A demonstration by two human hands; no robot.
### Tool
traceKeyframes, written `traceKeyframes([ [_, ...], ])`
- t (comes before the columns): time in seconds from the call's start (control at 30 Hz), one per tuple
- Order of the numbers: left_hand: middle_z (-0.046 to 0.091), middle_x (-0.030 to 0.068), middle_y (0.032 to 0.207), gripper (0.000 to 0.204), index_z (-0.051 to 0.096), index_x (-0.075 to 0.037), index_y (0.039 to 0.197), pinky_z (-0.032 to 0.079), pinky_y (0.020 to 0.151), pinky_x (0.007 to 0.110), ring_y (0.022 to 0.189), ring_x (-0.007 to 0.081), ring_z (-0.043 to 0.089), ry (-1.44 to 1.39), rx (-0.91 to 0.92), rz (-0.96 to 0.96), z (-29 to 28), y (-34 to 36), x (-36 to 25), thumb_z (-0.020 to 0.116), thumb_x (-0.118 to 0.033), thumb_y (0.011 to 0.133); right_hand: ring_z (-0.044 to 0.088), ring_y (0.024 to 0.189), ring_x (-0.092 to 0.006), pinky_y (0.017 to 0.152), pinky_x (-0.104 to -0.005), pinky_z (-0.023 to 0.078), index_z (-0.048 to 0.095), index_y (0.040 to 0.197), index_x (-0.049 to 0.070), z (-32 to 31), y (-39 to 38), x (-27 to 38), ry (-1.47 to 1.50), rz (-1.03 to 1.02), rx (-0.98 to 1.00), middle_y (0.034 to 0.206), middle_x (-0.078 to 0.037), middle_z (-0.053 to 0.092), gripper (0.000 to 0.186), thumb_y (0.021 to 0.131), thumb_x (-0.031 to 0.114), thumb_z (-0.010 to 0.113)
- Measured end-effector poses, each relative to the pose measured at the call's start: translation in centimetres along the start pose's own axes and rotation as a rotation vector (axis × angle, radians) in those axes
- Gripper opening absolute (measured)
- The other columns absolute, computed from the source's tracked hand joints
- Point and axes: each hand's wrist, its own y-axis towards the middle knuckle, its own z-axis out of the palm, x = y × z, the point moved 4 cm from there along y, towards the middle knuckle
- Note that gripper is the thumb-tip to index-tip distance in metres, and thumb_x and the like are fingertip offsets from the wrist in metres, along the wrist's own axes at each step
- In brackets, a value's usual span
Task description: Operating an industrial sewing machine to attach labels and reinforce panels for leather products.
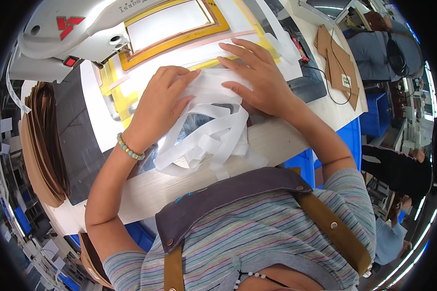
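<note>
The bare left hand (pixel 162 103) is touching a tangle of thin, translucent white strips (pixel 226 149) lying near the pale wooden worktop's (pixel 279 141) front edge, whether pinching them I cannot tell, while the bare right hand (pixel 264 82) is reaching over their far end, fingers spread apart

Grey capital letters run along the top of the white machine (pixel 94 26), with a red angular emblem (pixel 69 26) on its side. The brown sheet (pixel 334 63) bears a small white label (pixel 346 81), its dark print too small to read. Blue marks on the apron (pixel 233 199) are unclear.
</note>
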Motion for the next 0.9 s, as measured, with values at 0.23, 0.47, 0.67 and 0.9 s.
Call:
traceKeyframes([
  [0.23, 0.061, 0.0127, 0.119, 0.054, 0.066, -0.004, 0.135, 0.049, 0.099, 0.043, 0.113, 0.0331, 0.057, 0.002, 0.010, -0.084, 0.0, 0.3, 0.0, 0.082, -0.010, 0.084, 0.053, 0.139, -0.0336, 0.115, -0.0467, 0.042, 0.073, 0.126, 0.007, 0.7, -0.7, 0.4, -0.068, -0.110, 0.051, 0.147, -0.010, 0.062, 0.043, 0.091, 0.030, 0.080],
  [0.47, 0.059, 0.0119, 0.113, 0.053, 0.065, -0.004, 0.132, 0.048, 0.094, 0.044, 0.105, 0.0324, 0.056, -0.020, -0.084, 0.063, -0.1, 1.8, -0.4, 0.083, -0.010, 0.082, 0.059, 0.114, -0.0317, 0.096, -0.0457, 0.045, 0.072, 0.118, 0.007, -0.1, -0.7, 0.3, 0.033, 0.015, 0.061, 0.117, -0.011, 0.067, 0.036, 0.091, 0.030, 0.078],
  [0.67, 0.060, 0.0122, 0.108, 0.038, 0.067, -0.003, 0.116, 0.047, 0.093, 0.044, 0.105, 0.0326, 0.056, -0.079, 0.126, -0.051, -0.1, 2.2, -0.1, 0.081, -0.007, 0.081, 0.058, 0.107, -0.0344, 0.094, -0.0444, 0.046, 0.065, 0.111, 0.006, -0.1, 0.0, 0.3, 0.098, 0.038, 0.290, 0.111, -0.012, 0.062, 0.028, 0.093, 0.026, 0.074],
  [0.9, 0.061, 0.0125, 0.102, 0.030, 0.068, -0.001, 0.108, 0.049, 0.091, 0.043, 0.101, 0.0325, 0.057, -0.067, 0.117, -0.034, -0.2, 2.2, -0.7, 0.080, -0.006, 0.082, 0.059, 0.111, -0.0358, 0.092, -0.0464, 0.049, 0.064, 0.113, 0.005, -0.5, 0.1, 0.7, 0.154, 0.060, 0.266, 0.111, -0.013, 0.062, 0.028, 0.092, 0.021, 0.073],
])
